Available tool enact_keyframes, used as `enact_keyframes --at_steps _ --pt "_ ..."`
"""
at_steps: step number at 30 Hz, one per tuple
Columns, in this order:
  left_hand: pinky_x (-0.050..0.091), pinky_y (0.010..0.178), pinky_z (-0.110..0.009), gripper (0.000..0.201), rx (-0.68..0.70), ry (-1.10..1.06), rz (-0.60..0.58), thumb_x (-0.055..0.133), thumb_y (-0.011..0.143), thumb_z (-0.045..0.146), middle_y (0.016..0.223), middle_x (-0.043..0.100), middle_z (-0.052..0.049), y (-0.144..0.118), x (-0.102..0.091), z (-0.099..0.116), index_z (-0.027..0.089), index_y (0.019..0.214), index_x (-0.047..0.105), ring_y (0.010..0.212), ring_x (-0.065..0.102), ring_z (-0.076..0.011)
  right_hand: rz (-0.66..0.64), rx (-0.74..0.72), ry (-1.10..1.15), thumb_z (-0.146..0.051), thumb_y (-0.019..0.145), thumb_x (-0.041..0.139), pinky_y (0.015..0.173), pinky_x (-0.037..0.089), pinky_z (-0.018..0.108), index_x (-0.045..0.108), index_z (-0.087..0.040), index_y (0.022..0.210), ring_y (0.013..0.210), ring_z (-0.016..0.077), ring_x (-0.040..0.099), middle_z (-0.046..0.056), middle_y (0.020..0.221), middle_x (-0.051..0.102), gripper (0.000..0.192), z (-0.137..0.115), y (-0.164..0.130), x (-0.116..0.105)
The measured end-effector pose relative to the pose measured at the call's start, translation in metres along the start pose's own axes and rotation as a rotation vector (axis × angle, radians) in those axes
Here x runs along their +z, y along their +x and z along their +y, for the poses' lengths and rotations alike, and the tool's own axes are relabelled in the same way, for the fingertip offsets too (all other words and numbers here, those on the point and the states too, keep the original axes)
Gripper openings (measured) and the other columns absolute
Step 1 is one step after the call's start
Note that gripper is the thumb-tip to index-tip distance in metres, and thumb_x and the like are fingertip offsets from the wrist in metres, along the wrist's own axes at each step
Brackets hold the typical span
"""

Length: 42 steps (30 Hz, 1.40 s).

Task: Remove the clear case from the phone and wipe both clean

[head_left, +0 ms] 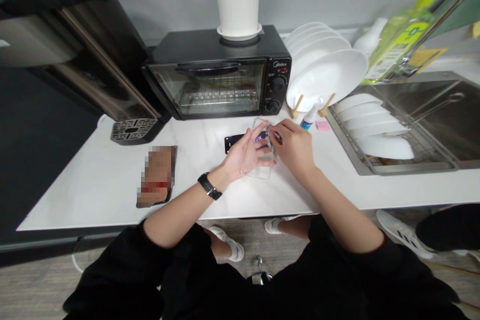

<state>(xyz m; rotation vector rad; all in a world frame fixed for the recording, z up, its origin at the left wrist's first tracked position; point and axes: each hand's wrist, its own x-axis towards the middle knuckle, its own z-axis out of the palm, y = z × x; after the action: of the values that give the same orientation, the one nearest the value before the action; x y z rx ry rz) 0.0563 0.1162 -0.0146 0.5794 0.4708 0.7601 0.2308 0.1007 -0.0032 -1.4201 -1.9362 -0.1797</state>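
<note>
A clear phone case (261,172) is held above the white counter. My left hand (243,152), palm up, supports it, and its fingers show through the clear plastic. At the case's right edge, my right hand (294,145) is closed with fingertips pinched against it. Whether those fingertips also hold something small cannot be made out. Behind my left hand lies a dark phone (228,142) with a lit screen, partly covered by the hand and case. A small white-and-blue bottle (309,117) stands just beyond my right hand.
A toaster oven (219,85) backs the counter (202,152), with a coffee machine (131,127) at left. A second phone (156,176), its surface pixelated, lies near the left. At right are racked plates (326,72), a sink (360,162) with bowls, and a green soap bottle (399,40).
</note>
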Motion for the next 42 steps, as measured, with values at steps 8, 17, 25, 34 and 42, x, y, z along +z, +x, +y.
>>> enact_keyframes --at_steps 8,17,25,34,42 --pt "0.062 0.087 -0.048 0.044 -0.074 -0.057 0.009 0.04 0.111 0.05 0.09 0.069 -0.006 0.003 -0.003 -0.005 0.023 0.131 0.067 0.08 0.07 -0.0222 0.106 0.033 0.251 -0.021 0.101 0.063 0.071 0.054 0.032 0.082 -0.016 0.104 0.081 0.02 0.072 0.009 0.096 0.077 0.02 -0.01 0.011 0.014" --pt "0.061 0.085 -0.035 0.05 0.035 -0.02 0.06 0.041 0.112 0.045 0.112 0.079 -0.008 -0.001 0.002 -0.002 0.029 0.158 0.054 0.093 0.078 -0.0224 -0.02 -0.064 0.431 -0.021 0.102 0.065 0.083 0.062 0.033 0.082 -0.019 0.106 0.091 0.0202 0.078 0.009 0.105 0.082 0.018 -0.028 -0.016 0.017" --pt "0.061 0.082 -0.036 0.061 0.065 0.02 0.013 0.041 0.11 0.055 0.129 0.075 -0.012 -0.004 0.001 0.004 0.039 0.169 0.035 0.104 0.076 -0.0258 -0.229 -0.255 0.309 -0.017 0.103 0.062 0.085 0.066 0.036 0.08 -0.021 0.107 0.097 0.0216 0.079 0.008 0.106 0.082 0.019 -0.037 -0.064 0.004" --pt "0.058 0.079 -0.034 0.059 0.038 -0.003 -0.011 0.04 0.111 0.053 0.12 0.075 -0.012 0.0 -0.001 -0.002 0.035 0.166 0.042 0.092 0.073 -0.0224 -0.138 -0.125 -0.026 -0.013 0.099 0.062 0.071 0.056 0.036 0.079 -0.016 0.097 0.085 0.0244 0.073 0.012 0.101 0.079 0.017 -0.018 -0.038 -0.015" --pt "0.062 0.089 -0.051 0.052 -0.053 -0.05 -0.024 0.039 0.111 0.051 0.106 0.071 -0.008 -0.001 0.001 0.0 0.032 0.157 0.052 0.088 0.07 -0.0228 0.06 0.022 0.022 -0.016 0.099 0.059 0.067 0.049 0.033 0.081 -0.018 0.099 0.076 0.0207 0.069 0.009 0.092 0.077 0.022 -0.007 0.004 -0.003"
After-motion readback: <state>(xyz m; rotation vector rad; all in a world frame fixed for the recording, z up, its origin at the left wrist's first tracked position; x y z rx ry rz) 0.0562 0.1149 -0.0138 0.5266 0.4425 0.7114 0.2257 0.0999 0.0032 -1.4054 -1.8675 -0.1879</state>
